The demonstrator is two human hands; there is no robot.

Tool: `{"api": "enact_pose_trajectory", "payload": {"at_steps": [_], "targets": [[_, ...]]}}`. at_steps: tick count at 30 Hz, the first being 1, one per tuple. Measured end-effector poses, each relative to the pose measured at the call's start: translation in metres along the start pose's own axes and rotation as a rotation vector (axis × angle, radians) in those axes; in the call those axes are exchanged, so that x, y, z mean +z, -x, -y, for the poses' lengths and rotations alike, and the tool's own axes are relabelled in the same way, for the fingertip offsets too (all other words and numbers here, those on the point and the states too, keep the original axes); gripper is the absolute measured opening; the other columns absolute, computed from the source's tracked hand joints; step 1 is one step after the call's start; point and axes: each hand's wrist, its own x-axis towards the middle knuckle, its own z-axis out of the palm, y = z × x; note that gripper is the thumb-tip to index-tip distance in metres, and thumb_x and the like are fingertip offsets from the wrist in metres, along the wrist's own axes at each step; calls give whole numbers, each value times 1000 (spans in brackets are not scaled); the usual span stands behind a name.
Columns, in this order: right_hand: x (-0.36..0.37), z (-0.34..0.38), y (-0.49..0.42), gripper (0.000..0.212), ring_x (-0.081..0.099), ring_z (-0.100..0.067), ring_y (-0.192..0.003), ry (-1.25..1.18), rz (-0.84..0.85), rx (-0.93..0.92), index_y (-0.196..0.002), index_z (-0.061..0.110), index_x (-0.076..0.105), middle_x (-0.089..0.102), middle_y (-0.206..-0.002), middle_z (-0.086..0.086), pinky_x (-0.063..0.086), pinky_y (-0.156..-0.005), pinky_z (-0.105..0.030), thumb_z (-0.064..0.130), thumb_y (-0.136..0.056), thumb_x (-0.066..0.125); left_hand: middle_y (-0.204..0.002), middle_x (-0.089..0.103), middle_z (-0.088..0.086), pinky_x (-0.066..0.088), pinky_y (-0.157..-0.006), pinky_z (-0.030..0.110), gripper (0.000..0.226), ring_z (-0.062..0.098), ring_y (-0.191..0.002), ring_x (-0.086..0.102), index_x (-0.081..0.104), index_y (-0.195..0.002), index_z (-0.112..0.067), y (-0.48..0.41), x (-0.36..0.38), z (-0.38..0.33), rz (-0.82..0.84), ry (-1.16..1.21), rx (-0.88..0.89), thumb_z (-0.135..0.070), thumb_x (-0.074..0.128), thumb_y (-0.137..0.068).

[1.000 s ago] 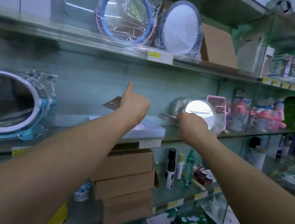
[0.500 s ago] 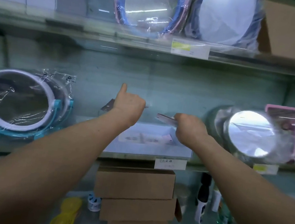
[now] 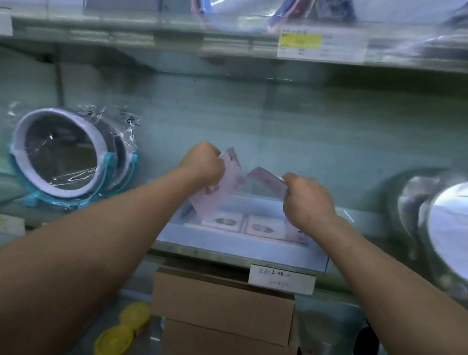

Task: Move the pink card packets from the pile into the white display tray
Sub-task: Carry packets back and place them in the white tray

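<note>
A white display tray (image 3: 235,245) sits on the middle glass shelf, with pink card packets (image 3: 250,226) lying flat side by side inside it. My left hand (image 3: 203,162) grips a pink card packet (image 3: 220,189) that hangs tilted over the tray's left end. My right hand (image 3: 306,201) pinches another pink packet (image 3: 267,180), held nearly level above the tray's middle. Both fists hover above the tray, close together. The pile the packets come from is not in sight.
A wrapped round mirror (image 3: 63,153) on a teal stand sits left of the tray, and a shiny round mirror (image 3: 465,231) sits to the right. Stacked cardboard boxes (image 3: 222,305) and yellow cases (image 3: 122,333) lie on the shelf below. An upper shelf (image 3: 246,37) runs overhead.
The view has shifted closer and lower toward the tray. Both hands have come nearer together over the tray, and the left hand's packet now hangs down, tilted toward it.
</note>
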Motion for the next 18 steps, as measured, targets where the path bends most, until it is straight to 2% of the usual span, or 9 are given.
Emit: {"api": "enact_pose_trajectory", "payload": {"at_steps": [3, 6, 8, 10, 12, 14, 16, 18], "targets": [[4, 3, -10, 17, 56, -39, -97, -94, -35, 7, -97, 10, 50, 62, -107, -20, 31, -64, -31, 0, -87, 41, -58, 51, 7, 38, -45, 17, 29, 19, -54, 48, 53, -61, -7, 0, 2, 2, 14, 181, -65, 0, 45, -88], [8, 8, -23, 18, 55, -39, -95, -255, -49, 56, -104, 5, 53, 62, -106, -20, 33, -66, -31, 4, -88, 43, -52, 48, 5, 35, -36, 14, 33, 13, -44, 44, 49, -59, -9, -1, 3, 7, 43, 425, -177, 6, 44, -88], [10, 11, -31, 23, 53, -33, -89, -442, -63, 134, -107, 8, 55, 62, -104, -14, 35, -68, -28, 3, -88, 44, -61, 56, 7, 47, -54, 20, 24, 18, -54, 53, 54, -67, -6, -7, 5, 15, 55, 561, -268, 3, 48, -89], [14, 14, -36, 29, 52, -26, -88, -642, -77, 210, -114, 11, 56, 60, -102, -6, 39, -71, -26, 4, -88, 45, -79, 60, 12, 52, -74, 36, 13, 26, -74, 59, 59, -83, -6, -10, 10, 23, 92, 654, -352, -2, 49, -92], [21, 17, -39, 31, 58, -27, -93, -796, -86, 250, -117, 13, 57, 62, -104, -5, 50, -80, -35, 5, -89, 47, -80, 59, 11, 51, -72, 40, 14, 26, -72, 58, 56, -88, -7, -10, 15, 29, 143, 739, -419, -5, 45, -95], [30, 20, -39, 29, 61, -31, -97, -892, -91, 276, -113, 15, 57, 63, -103, -6, 53, -85, -48, 6, -88, 48, -81, 59, 11, 49, -70, 43, 18, 24, -67, 57, 55, -90, -7, -11, 23, 35, 183, 818, -474, -4, 39, -97], [37, 20, -39, 25, 62, -32, -97, -954, -84, 298, -109, 15, 56, 63, -101, -7, 54, -83, -52, 4, -89, 48, -79, 59, 11, 47, -74, 47, 25, 23, -65, 56, 52, -82, -8, -11, 30, 36, 209, 887, -495, -1, 34, -99], [42, 18, -41, 20, 63, -31, -93, -1032, -69, 331, -107, 14, 55, 63, -99, -8, 56, -78, -50, 4, -91, 50, -77, 58, 11, 48, -78, 49, 28, 23, -64, 57, 49, -80, -9, -12, 33, 38, 217, 930, -471, 3, 32, -98]]}}
